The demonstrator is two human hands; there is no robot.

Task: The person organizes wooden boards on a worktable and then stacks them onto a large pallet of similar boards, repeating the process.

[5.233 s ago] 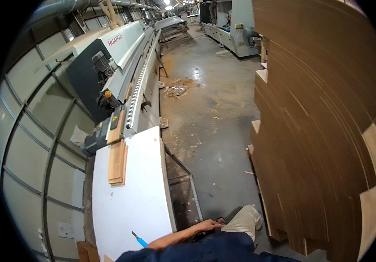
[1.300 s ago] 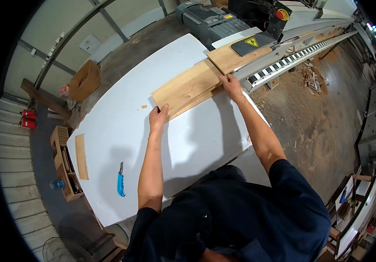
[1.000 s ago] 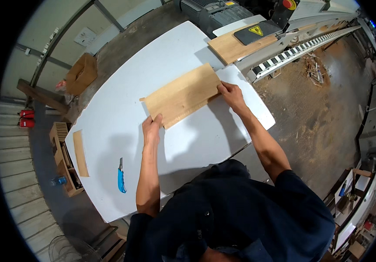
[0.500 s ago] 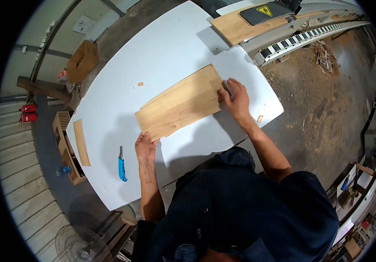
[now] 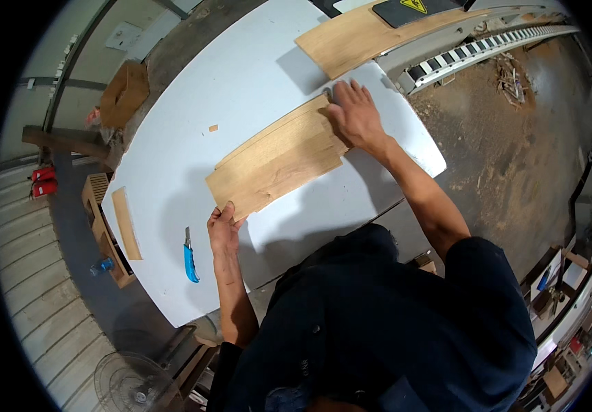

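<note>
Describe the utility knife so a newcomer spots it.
On the white table, look between the left-edge wooden strip and the left hand. The utility knife lies there, blade exposed, its bright blue handle unlike the wooden boards.

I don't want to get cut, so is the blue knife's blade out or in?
Out: the grey blade extends past the blue handle of the knife lying on the white table.

Left hand (image 5: pixel 224 230) on wooden boards (image 5: pixel 275 154)
</note>
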